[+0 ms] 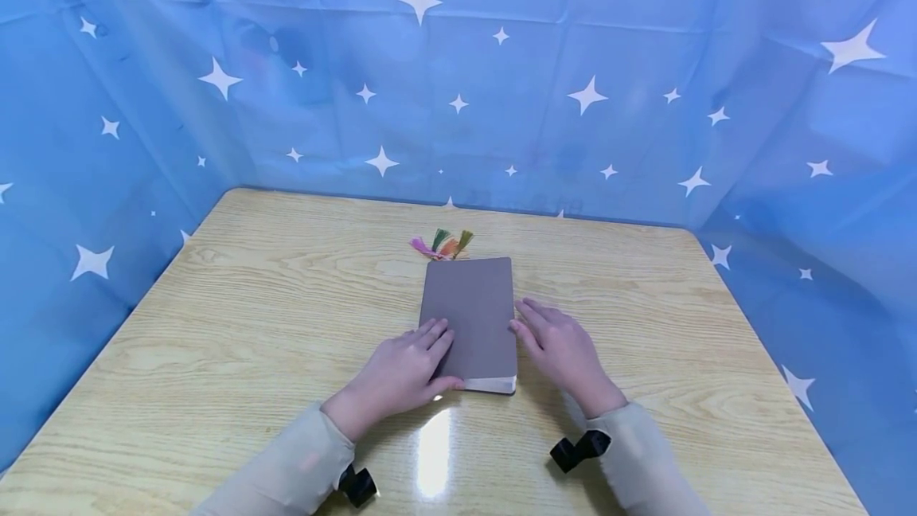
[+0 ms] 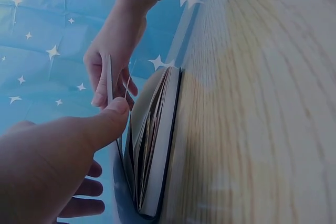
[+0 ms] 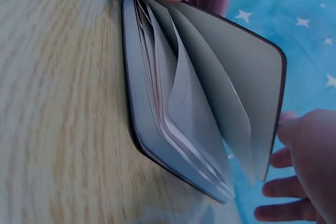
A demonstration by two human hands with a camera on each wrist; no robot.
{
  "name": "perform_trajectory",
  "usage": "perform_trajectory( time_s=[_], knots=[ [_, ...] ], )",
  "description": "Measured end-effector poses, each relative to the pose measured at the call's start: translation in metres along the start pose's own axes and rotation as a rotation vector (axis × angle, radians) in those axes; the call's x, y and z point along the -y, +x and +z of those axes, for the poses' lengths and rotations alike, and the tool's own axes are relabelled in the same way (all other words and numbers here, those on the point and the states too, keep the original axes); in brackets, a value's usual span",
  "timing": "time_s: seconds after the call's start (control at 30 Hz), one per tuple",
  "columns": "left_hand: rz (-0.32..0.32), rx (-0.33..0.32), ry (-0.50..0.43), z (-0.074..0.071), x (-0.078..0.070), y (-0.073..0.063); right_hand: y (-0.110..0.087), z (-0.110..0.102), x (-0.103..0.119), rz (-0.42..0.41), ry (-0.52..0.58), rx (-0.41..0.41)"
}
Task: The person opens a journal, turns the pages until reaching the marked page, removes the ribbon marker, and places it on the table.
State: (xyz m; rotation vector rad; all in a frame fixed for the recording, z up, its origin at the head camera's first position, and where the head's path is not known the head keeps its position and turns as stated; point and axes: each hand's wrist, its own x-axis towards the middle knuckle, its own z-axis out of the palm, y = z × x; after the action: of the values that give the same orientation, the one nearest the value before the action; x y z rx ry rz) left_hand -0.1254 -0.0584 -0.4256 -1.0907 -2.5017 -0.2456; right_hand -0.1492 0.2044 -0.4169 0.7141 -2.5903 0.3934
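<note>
With the left hand pinching the lifted cover of the notebook and the right hand loosely extended, a slip could crease splayed pages.

Shows pale wood-grain table with bright glare patch toward near side; has creased blue cloth, white four-pointed stars, behind and both sides.

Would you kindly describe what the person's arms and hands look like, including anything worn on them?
Pale beige-grey sleeves reach both wrists, and a small, blocky black device shows at each. The left hand and right hand wear no gloves.
</note>
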Motion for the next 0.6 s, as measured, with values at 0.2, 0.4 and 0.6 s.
perform_trajectory(
  time_s=[0.2, 0.4, 0.6],
  knots=[
    [0.017, -0.051, 0.021, -0.005, 0.000, -0.002, 0.001, 0.001, 0.001, -0.032, 0.047, -0.052],
    [0.043, -0.100, 0.024, -0.009, 0.000, -0.002, 0.009, -0.005, 0.008, -0.021, 0.088, -0.044],
    [0.097, -0.175, 0.046, -0.014, -0.003, 0.003, 0.026, -0.009, 0.021, -0.062, 0.107, -0.054]
  ],
)
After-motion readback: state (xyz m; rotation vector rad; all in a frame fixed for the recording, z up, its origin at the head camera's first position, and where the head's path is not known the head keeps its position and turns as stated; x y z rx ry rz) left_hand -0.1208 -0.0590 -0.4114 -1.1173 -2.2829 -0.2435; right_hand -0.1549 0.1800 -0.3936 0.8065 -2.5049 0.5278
